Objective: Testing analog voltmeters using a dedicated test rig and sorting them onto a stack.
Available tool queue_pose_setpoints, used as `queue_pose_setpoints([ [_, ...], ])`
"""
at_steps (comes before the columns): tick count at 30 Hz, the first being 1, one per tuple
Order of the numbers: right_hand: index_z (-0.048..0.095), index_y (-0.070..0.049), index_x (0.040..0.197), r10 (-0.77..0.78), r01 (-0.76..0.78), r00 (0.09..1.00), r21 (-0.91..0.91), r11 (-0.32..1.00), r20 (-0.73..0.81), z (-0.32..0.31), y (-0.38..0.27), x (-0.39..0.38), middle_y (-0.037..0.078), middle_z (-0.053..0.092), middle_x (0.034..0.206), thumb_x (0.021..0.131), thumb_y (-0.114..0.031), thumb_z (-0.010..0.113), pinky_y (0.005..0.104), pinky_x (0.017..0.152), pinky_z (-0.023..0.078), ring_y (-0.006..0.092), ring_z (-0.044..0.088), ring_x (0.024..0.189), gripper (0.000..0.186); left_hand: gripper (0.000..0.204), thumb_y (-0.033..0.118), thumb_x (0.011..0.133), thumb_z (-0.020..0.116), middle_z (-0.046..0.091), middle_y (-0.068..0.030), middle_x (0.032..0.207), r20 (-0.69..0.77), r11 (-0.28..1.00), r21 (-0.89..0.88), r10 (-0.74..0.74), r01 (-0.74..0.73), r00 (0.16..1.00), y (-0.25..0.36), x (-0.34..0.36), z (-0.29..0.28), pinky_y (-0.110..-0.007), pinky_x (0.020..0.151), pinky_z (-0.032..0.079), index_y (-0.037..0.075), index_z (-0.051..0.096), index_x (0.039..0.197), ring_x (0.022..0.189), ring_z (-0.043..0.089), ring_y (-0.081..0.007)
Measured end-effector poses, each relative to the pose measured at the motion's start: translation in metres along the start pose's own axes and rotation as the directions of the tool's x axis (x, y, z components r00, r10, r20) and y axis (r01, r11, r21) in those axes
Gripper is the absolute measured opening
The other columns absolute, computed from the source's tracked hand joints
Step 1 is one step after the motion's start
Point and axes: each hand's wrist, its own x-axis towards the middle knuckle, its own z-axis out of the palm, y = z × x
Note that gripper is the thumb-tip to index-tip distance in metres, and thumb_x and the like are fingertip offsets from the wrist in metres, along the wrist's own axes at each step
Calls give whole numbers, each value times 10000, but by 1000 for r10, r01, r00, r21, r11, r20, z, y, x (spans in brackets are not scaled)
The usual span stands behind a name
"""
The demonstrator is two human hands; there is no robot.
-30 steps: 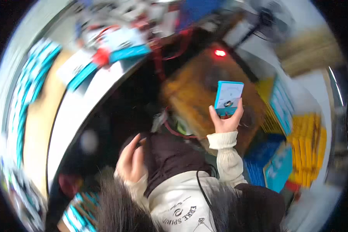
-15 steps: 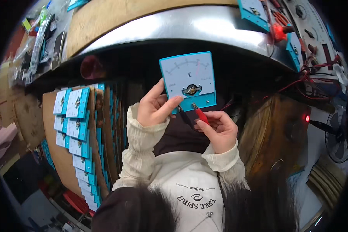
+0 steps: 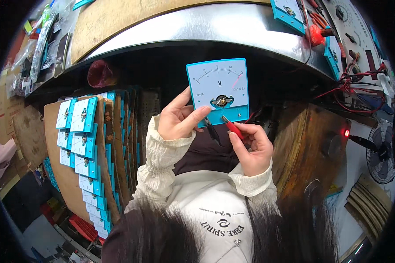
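A square voltmeter (image 3: 217,83) with a white dial and blue frame is held up in front of me. My left hand (image 3: 180,117) grips its lower left corner, thumb on the front. The dial's thin red needle leans toward the right end of the scale. Between the fingers of my right hand (image 3: 252,149) is a red crocodile clip (image 3: 234,129), its metal tip at a terminal on the meter's bottom strip. A black crocodile clip (image 3: 212,131) hangs at the lower left terminal, just under my left thumb.
Boards stacked with similar meters (image 3: 84,115) stand at the left. Beyond is a metal-edged bench (image 3: 193,37) with a wooden board. At the right are a control panel with knobs (image 3: 353,30), tangled red leads (image 3: 353,83), a wooden box (image 3: 300,149) and a small fan (image 3: 382,153).
The meter has shifted slightly right with both hands. Its needle has swung further right along the scale. My right hand still holds the red clip, now tilted more.
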Motion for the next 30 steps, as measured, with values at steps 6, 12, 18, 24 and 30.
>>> queue_pose_setpoints([
  [6,628,15,982,-20,20,1000,1,1000,-18,-7,0,0,69,676,885,804,-4,704,217,664,496,89,620,742,195,621,115,900,635,653,-103,1109,-37,1000,19,9,-8,999,1,1,14,-195,569,513,22,325,1431,818,648,-107],
  [12,631,12,978,-19,19,998,11,1000,-54,-22,0,-2,68,673,879,799,-6,710,215,659,496,94,620,738,197,620,90,898,631,645,-102,1125,-26,1000,-6,-10,10,1000,2,4,31,-190,564,509,21,323,1432,829,640,-97],
  [18,636,9,973,-59,55,992,-42,998,-111,-35,-7,-2,66,669,869,804,-10,706,212,645,494,87,618,720,184,610,77,900,621,647,-93,1119,10,1000,13,-20,19,1000,2,9,45,-180,559,498,18,325,1430,817,629,-79],
  [24,632,-1,907,-50,14,978,-179,984,-201,-54,-8,-8,39,648,817,765,-2,741,201,622,457,67,574,677,178,590,89,902,627,658,-81,1085,66,998,28,-62,60,996,4,18,71,-184,576,490,12,349,1416,806,622,-71],
  [30,597,-2,951,-211,238,872,7,971,-442,-81,-4,-7,96,649,905,820,38,676,261,698,501,170,617,792,159,449,77,921,576,674,-91,975,-161,958,-46,271,-282,949,-3,24,85,-181,606,455,-52,409,1318,725,602,-64],
])
